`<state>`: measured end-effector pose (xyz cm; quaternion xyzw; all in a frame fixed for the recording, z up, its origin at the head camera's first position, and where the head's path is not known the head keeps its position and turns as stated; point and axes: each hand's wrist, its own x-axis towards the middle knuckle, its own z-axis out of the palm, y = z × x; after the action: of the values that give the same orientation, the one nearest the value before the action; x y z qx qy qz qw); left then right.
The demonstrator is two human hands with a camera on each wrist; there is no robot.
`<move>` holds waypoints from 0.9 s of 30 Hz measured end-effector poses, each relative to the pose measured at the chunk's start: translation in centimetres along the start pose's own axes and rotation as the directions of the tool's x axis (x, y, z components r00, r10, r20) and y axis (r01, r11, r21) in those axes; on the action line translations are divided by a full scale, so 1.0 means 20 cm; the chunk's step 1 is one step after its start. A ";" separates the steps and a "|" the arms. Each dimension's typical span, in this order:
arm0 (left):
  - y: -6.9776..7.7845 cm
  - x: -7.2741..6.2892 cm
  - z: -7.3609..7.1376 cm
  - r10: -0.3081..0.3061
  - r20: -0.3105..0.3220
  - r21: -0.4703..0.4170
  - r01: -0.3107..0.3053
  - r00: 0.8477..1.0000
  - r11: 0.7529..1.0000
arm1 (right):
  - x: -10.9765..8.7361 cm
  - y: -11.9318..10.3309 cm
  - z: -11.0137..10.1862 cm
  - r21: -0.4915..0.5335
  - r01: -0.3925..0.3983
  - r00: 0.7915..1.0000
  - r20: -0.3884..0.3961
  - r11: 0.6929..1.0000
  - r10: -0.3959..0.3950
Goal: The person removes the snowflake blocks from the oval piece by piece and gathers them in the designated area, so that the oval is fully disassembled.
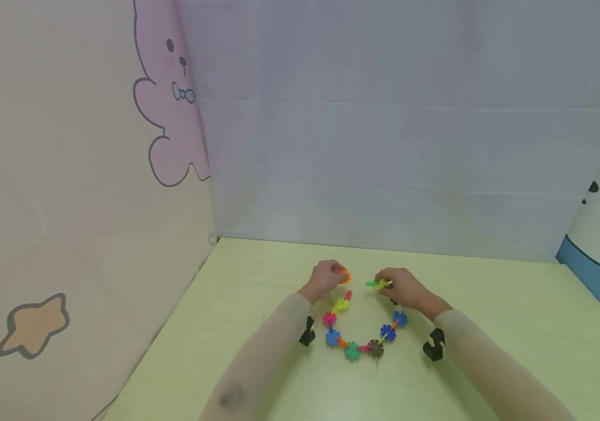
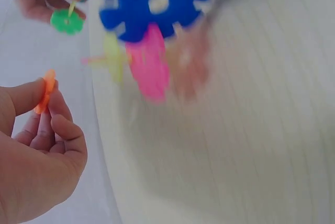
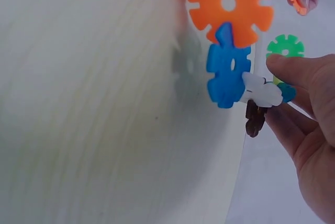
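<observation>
My left hand (image 1: 325, 278) pinches an orange notched plastic disc (image 2: 46, 93) between thumb and fingers. A curved chain of interlocking snowflake discs (image 1: 352, 351) in several colours lies below both hands, its gap toward the back. One end, a red-pink disc (image 1: 348, 295), sits just under the orange disc and apart from it. At the other end, my right hand (image 1: 402, 286) grips the chain close to a bright green disc (image 3: 285, 46), which points toward the left hand. White (image 3: 261, 90), brown (image 3: 255, 118) and blue discs (image 3: 229, 77) follow beside the right fingers.
Under the chain is a pale yellow-green table (image 1: 489, 304). A grey-white cloth (image 1: 384, 146) hangs behind it, and a printed cloth (image 1: 95, 234) stands on the left. Black wrist cameras sit under both sleeves, the right one (image 1: 434, 345) near the chain's right side.
</observation>
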<state>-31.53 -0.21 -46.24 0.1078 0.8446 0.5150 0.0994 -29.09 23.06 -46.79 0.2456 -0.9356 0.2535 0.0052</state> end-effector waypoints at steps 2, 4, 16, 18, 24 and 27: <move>-0.03 0.00 -0.06 -0.011 -0.008 -0.010 0.011 1.000 1.000 | 0.00 0.00 0.00 -0.004 -0.011 1.000 0.003 1.000 0.011; -0.07 -0.01 -0.12 -0.020 -0.017 -0.023 0.020 1.000 1.000 | 0.00 -0.01 0.00 -0.014 -0.018 1.000 0.003 1.000 0.018; -0.32 -0.10 -0.42 -0.049 -0.117 0.010 0.051 0.992 0.999 | -0.03 0.00 0.00 -0.013 -0.021 1.000 0.009 1.000 0.021; -0.36 -0.11 -0.47 -0.053 -0.129 0.041 0.059 0.990 0.997 | -0.02 0.00 0.01 -0.016 -0.019 1.000 0.016 1.000 0.019; -0.44 -0.12 -0.58 -0.067 -0.176 0.152 0.094 0.982 0.984 | -0.02 0.00 0.01 -0.013 -0.023 1.000 0.016 1.000 0.023; -0.47 -0.11 -0.62 -0.109 -0.207 0.195 0.150 0.972 0.969 | -0.02 -0.01 0.00 -0.010 -0.025 1.000 0.013 1.000 0.025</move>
<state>-33.53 -15.58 -49.01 0.0111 0.9050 0.4236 0.0377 -28.72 23.06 -46.80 0.2356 -0.9398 0.2473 -0.0030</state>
